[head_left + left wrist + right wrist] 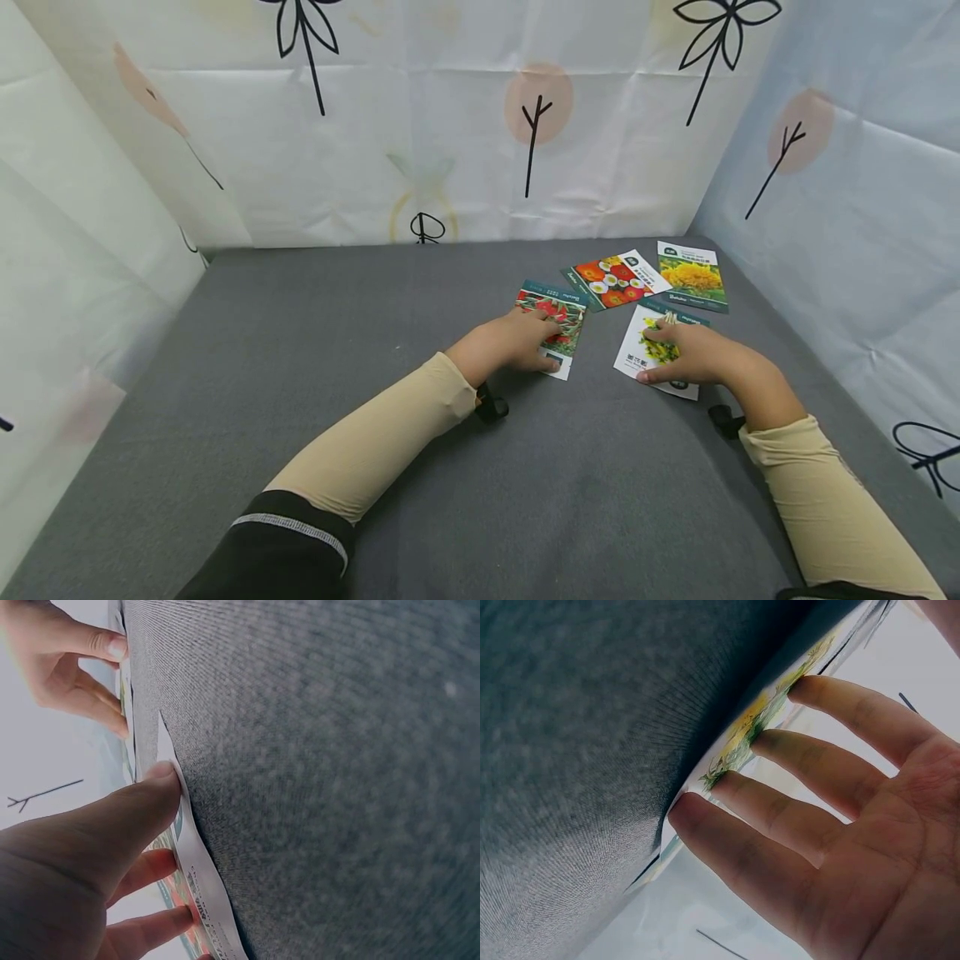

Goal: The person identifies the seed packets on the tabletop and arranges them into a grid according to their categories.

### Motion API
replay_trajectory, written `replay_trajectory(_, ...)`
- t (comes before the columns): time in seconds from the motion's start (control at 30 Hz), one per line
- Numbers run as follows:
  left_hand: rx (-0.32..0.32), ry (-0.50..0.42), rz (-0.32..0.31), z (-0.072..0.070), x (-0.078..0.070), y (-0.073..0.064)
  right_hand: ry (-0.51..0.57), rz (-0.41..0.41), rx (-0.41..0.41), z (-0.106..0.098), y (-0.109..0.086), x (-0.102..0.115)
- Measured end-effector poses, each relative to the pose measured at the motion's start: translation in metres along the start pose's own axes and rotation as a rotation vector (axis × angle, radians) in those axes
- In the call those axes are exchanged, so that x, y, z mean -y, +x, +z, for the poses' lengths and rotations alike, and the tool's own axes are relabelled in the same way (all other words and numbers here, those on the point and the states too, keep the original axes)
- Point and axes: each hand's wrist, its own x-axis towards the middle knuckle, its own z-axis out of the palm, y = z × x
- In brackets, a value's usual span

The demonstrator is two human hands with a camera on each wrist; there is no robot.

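Note:
Four flat seed packets with flower pictures lie on the grey cloth. In the head view, my left hand (517,340) rests its spread fingertips on the red-flower packet (573,321). The left wrist view shows the thumb (161,784) on the white end of that packet (214,900), whose edge lifts slightly from the cloth. My right hand (705,354) touches the white packet with small yellow flowers (633,350). Its long, straight fingers (742,855) press on the printed face (742,739) in the right wrist view; the thumb is not seen there.
Behind the hands lie an orange-and-white flower packet (617,282) and a large-yellow-flower packet (692,275), their edges meeting. Grey cloth (337,333) covers the table. White printed curtains (465,125) stand at the back and both sides.

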Motion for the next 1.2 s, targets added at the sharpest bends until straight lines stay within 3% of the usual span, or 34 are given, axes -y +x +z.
replay_trajectory(1.2,0.017,-0.019,-0.029,-0.0025,-0.0004,-0.0063,0.01,-0.015,-0.002,0.0025,0.0003,0.0041)
